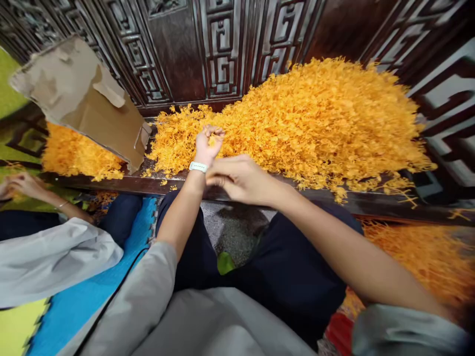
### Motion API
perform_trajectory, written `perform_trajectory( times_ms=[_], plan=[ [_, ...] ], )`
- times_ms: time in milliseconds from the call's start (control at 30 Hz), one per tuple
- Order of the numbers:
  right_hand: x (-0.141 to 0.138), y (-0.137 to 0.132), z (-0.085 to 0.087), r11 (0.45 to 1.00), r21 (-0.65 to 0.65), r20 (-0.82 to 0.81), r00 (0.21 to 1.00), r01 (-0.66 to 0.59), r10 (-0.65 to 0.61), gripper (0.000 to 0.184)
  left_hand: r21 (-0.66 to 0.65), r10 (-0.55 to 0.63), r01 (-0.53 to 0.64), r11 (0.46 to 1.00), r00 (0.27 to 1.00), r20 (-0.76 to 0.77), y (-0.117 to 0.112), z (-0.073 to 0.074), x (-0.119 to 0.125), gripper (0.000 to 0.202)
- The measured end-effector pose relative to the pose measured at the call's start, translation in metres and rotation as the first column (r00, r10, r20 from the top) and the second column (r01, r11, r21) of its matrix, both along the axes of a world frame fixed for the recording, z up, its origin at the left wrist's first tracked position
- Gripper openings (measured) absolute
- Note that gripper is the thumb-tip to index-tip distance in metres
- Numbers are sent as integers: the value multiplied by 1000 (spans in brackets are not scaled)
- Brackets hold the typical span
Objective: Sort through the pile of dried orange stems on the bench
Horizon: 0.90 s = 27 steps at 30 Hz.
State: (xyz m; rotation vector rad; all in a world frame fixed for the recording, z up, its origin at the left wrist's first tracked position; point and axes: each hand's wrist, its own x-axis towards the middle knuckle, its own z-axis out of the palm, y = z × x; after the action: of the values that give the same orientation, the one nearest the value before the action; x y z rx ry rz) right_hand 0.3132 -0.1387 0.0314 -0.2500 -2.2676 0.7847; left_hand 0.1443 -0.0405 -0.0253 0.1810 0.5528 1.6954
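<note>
Orange strands [315, 113] surround left hand [208, 143] pinching some; right hand [237, 178] loosely curled (cardboard [81, 99] left).

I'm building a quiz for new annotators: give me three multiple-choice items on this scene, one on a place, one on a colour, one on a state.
1. Where does the torn brown cardboard sheet lie?
A. Left of the big heap of orange shredded strands
B. On the person's lap
C. Right of the heap

2. What colour is the wristband on the left hand?
A. Black
B. White
C. Red

3. What is the left hand doing?
A. Lying flat and open
B. Gripping the cardboard
C. Fingers curled on a pinch of strands

Answers: 1 A, it leans at the far left against the dark carved wooden panel. 2 B, the band shows white. 3 C, strands show between its curled fingers, with the right hand close beside it.
</note>
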Motion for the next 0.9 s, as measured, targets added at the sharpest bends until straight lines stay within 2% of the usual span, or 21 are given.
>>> perform_trajectory(
  times_ms=[67, 133, 167, 233, 300, 367, 433, 500, 567, 667, 733, 767, 833, 900],
  plan=[
    [4, 11, -4, 975, 61, 57, 974, 216, -219, 20, 23, -41, 41, 999, 999, 5, -3, 3, 2, 41],
    [11, 30, -11, 904, 137, 155, 893, 405, -423, 34, 15, -113, 113, 993, 993, -17, -7, 8, 13, 38],
    [14, 39, -15, 879, 179, 207, 856, 442, -473, 38, 1, -155, 155, 988, 987, -34, -9, 10, 20, 37],
    [18, 50, -20, 865, 251, 276, 824, 435, -495, 31, -21, -242, 242, 970, 969, -48, -13, 12, 34, 36],
    [16, 44, -18, 890, 258, 262, 859, 376, -439, 23, -33, -283, 283, 959, 959, -15, -12, 11, 40, 38],
    [11, 25, -9, 937, 165, 147, 932, 307, -331, 24, -65, -253, 256, 965, 966, 47, -7, 5, 35, 41],
    [8, 2, 5, 983, -6, 13, 983, 184, -184, 25, -100, -158, 168, 981, 982, 103, -1, -2, 22, 42],
    [10, -10, 20, 968, -226, -108, 984, 113, -140, 26, -94, -75, 87, 992, 989, 125, 4, -7, 7, 41],
    [19, -4, 28, 878, -463, -200, 950, 125, -240, 33, -48, -69, 74, 996, 993, 96, 4, -5, -3, 37],
    [37, 30, 25, 659, -740, -214, 882, 134, -420, 46, 21, -186, 186, 982, 983, 5, -4, 8, -3, 28],
    [45, 52, 13, 560, -812, -137, 878, 165, -458, 46, 40, -267, 269, 962, 963, -47, -12, 17, 3, 26],
    [46, 59, 6, 538, -815, -92, 869, 214, -486, 44, 41, -301, 304, 952, 951, -68, -16, 21, 7, 26],
    [42, 65, -10, 554, -754, -7, 840, 352, -542, 43, 39, -355, 360, 932, 930, -93, -23, 26, 14, 28],
    [34, 65, -23, 622, -625, 44, 817, 471, -575, 43, 54, -401, 407, 912, 911, -96, -28, 28, 21, 28]
  ],
)
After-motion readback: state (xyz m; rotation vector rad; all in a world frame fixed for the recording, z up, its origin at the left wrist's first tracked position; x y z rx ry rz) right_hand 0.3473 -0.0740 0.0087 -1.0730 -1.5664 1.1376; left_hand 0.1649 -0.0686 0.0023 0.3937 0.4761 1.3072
